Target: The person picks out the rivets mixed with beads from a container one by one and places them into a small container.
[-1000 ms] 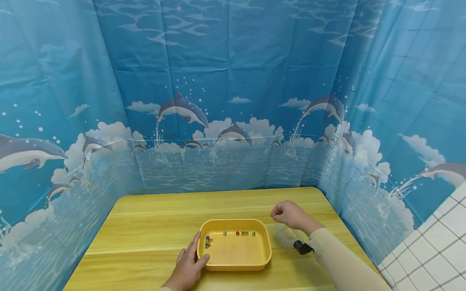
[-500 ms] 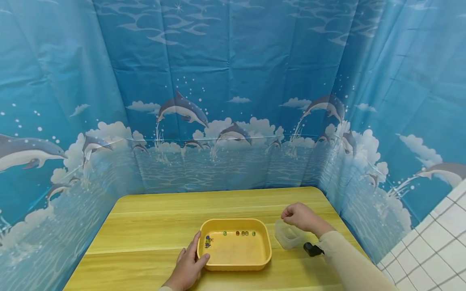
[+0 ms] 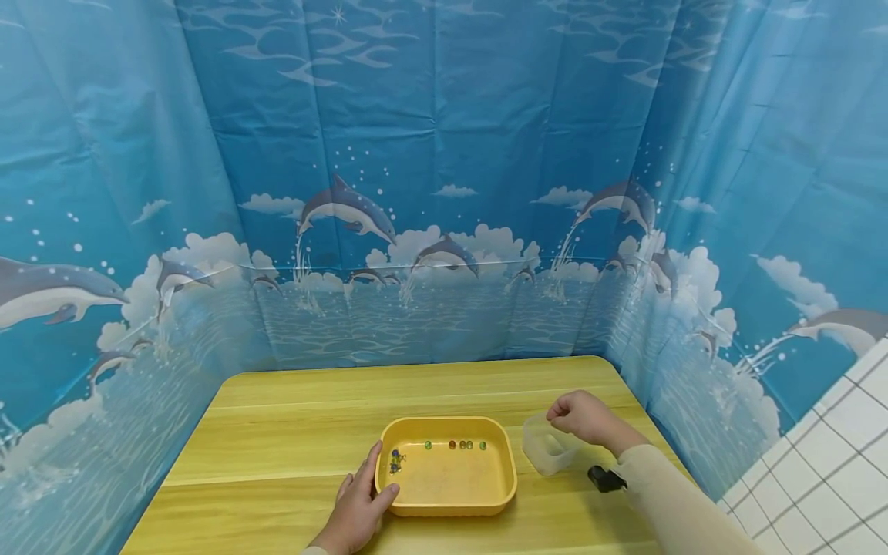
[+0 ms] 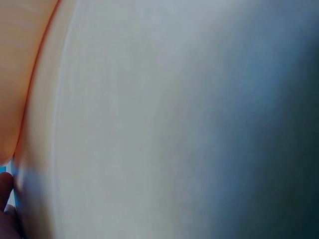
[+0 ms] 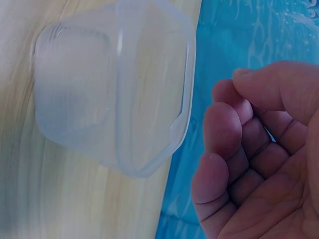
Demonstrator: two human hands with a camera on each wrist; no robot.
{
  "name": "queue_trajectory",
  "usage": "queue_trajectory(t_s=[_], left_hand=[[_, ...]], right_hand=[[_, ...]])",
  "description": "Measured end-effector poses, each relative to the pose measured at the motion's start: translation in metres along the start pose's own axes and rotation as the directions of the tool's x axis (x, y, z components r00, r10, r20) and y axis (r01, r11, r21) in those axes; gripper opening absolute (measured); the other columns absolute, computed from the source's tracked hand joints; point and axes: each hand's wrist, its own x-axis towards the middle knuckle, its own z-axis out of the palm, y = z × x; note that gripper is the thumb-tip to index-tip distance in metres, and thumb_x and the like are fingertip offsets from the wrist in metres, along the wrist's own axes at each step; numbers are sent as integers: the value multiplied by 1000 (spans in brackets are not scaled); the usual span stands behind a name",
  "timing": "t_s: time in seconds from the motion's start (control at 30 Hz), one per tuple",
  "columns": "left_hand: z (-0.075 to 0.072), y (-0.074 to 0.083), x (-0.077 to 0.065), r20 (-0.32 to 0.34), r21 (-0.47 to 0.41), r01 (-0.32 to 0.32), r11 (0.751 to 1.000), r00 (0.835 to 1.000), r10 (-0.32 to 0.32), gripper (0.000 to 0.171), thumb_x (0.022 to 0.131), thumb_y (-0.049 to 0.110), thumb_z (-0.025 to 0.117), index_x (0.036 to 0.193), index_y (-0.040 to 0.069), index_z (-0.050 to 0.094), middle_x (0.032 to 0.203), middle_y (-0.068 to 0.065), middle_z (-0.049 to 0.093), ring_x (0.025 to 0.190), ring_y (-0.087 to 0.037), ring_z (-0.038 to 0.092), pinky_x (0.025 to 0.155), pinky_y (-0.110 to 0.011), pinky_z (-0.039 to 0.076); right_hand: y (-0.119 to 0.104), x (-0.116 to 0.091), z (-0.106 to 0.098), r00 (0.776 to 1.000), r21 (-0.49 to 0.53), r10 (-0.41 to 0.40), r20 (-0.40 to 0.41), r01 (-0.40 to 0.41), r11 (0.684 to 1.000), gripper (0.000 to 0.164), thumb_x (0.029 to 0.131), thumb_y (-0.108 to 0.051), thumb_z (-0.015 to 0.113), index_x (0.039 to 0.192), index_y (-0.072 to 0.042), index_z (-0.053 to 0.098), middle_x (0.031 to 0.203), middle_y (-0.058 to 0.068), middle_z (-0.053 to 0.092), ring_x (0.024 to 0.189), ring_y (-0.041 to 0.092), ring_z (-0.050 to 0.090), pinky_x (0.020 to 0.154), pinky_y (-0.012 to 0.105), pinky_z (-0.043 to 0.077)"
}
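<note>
A yellow plastic tray [image 3: 451, 510] sits on the table, with several glass marbles [image 3: 466, 445] along its far side. Blue and clear marbles [image 3: 395, 462] cluster at its left end. My left hand [image 3: 357, 505] holds the tray's near left corner, thumb over the rim and fingers along the outer wall. To the right of the tray stands a clear plastic container [image 3: 548, 461]. Over its far right side hovers my right hand [image 3: 588, 418], fingers curled, thumb tip against the index finger; nothing shows between them in the right wrist view. That view shows the container's mouth facing the hand.
The yellow wood-grain table [image 3: 298, 432] carries the tray and container. Blue dolphin-print curtains [image 3: 430, 193] enclose its back and sides. A black wrist device [image 3: 607, 479] hangs at the right sleeve. The left wrist view is mostly a pale blur, with fingertips [image 4: 5, 186] at its lower left.
My right hand has shifted right and slightly nearer from the container's far left side, uncovering more of the container. The left hand, tray and marbles have stayed put.
</note>
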Motion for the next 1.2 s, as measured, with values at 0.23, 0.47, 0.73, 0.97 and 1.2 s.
queue_trajectory(t_s=[0.23, 0.47, 0.73, 0.97, 1.2], left_hand=[[0, -1, 0, -4, 10, -7, 1000, 1000, 7, 80, 106, 44, 59, 170, 16, 20, 170, -20, 33, 157, -45, 32, 122, -77, 4], [1, -3, 1, 5, 5, -7, 1000, 1000, 7, 79, 107, 45, 59, 170, 19, 19, 171, -19, 31, 158, -45, 30, 122, -76, 3], [1, -2, 1, 1, 6, -10, 1000, 1000, 10, 79, 107, 44, 59, 170, 19, 19, 171, -20, 32, 157, -45, 31, 122, -76, 3], [1, -3, 1, 6, 2, -10, 1000, 1000, 10, 79, 107, 44, 58, 170, 18, 18, 171, -20, 31, 158, -45, 30, 122, -77, 3], [1, -3, 2, 2, 3, -13, 1000, 1000, 13, 79, 107, 44, 59, 170, 18, 18, 171, -20, 32, 157, -45, 31, 122, -76, 3]], right_hand=[[6, 0, 1, 1000, 5, 3, 0, -3, 1000, 15, 95, -9, 71, 107, -2, 78, 101, 2, 77, 92, 16, 68, 79, 40, 60], [11, -1, 3, 1000, 0, -1, -10, 1, 1000, 15, 94, -9, 72, 106, -3, 78, 100, 1, 77, 90, 16, 67, 77, 38, 59], [14, -1, 4, 1000, -1, 11, -4, -11, 1000, 15, 96, -10, 71, 107, -4, 79, 102, 2, 77, 94, 19, 69, 79, 40, 60], [17, 1, 7, 1000, 0, 13, -10, -13, 1000, 15, 95, -8, 71, 107, -3, 79, 102, 3, 78, 95, 20, 70, 80, 42, 61], [16, 1, 7, 1000, 8, 18, -11, -18, 1000, 16, 95, -9, 72, 107, -3, 79, 103, 3, 78, 96, 21, 71, 81, 43, 61]])
